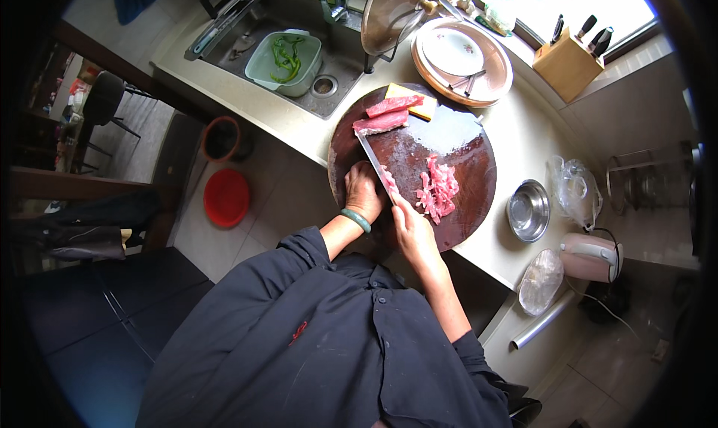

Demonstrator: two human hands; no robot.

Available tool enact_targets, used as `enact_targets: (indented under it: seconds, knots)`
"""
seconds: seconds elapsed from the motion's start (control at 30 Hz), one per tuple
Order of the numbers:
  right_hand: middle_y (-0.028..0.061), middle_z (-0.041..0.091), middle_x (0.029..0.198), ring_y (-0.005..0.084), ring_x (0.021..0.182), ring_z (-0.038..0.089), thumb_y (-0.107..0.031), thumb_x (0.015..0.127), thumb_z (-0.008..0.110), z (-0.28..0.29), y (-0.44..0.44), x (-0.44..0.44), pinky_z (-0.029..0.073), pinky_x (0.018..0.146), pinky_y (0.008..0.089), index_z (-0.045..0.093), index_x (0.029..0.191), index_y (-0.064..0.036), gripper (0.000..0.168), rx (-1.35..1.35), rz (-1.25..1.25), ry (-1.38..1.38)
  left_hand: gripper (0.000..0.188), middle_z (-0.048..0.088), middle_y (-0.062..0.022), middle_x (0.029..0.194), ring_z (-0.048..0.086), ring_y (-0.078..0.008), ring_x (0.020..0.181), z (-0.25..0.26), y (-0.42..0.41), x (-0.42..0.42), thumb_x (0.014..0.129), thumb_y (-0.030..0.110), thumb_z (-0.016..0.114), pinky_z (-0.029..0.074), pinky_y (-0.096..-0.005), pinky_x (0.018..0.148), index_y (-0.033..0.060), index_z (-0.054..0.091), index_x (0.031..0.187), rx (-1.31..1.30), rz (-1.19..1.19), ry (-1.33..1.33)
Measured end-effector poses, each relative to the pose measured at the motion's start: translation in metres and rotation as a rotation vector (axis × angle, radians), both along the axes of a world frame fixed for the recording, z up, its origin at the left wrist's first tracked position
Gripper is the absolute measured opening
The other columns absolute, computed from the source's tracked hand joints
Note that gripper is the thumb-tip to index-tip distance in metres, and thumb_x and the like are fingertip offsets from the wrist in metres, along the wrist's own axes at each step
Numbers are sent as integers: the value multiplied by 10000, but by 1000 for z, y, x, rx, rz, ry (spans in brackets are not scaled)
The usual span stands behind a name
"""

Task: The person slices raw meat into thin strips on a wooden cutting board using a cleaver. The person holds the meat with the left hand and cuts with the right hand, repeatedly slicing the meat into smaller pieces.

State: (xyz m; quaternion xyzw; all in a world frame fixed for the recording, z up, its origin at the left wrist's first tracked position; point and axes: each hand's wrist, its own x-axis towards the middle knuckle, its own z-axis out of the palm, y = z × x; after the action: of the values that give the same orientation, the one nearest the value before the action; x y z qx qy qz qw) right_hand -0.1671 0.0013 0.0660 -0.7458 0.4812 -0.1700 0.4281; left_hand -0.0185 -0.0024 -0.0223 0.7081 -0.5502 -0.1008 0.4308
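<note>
My right hand (414,231) grips a kitchen knife (374,160), its long blade slanting across the round wooden chopping board (477,203). My left hand (363,195), with a green bangle at the wrist, rests with curled fingers on the board just left of the blade; whatever lies under the fingers is hidden. Thin meat slices (388,181) lie along the blade's right side. Further right sits a loose heap of cut raw meat (440,189). Two larger raw meat pieces (384,123) lie near the board's far edge, by the knife tip, partly over a yellow flat item (424,109).
The sink (224,63) holds a plastic basin (308,71) with green peppers (287,60). Stacked plates (499,85) and a pot lid (387,13) stand behind the board. A metal bowl (528,210), an electric kettle (586,257) and a knife block (566,63) are rightward.
</note>
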Motion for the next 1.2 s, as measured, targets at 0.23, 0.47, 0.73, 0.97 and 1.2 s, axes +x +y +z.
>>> enact_targets:
  seconds: [0.23,0.47,0.73,0.97,1.2]
  knots:
    - [189,629,1166,350,1093,599,-264,986,480,-1,8,-29,466,921,397,546,1279,-75,354,62,-115,14,225,577,-126,995,502,-344,1087,-2,4,2,731,159,692,406,-459,898,64,586,905,-16,61,-84]
    - [150,623,1205,318,1109,598,-256,991,473,17,29,-45,468,927,382,556,1287,-112,340,61,-158,61,202,557,-128,1022,474,-333,1118,0,7,3,751,180,680,388,-454,909,85,582,899,40,25,-65]
    - [160,621,1218,291,1130,599,-230,991,482,19,26,-56,464,948,356,558,1289,-91,337,76,-184,-48,246,554,-135,1020,489,-350,1072,1,7,2,737,154,694,402,-453,899,75,571,934,14,30,-88]
    - [169,629,1180,320,1104,600,-248,988,484,21,45,-41,468,940,381,557,1285,-107,336,91,-35,33,358,548,-162,1069,483,-380,1064,-2,8,4,761,149,697,406,-460,885,46,531,1060,-30,49,-66]
    - [185,624,1171,339,1105,590,-234,976,498,12,24,-21,466,932,398,563,1265,-90,329,40,-26,27,303,575,-135,1048,491,-357,1060,-5,5,2,767,193,683,412,-468,871,90,580,1033,-6,49,-119]
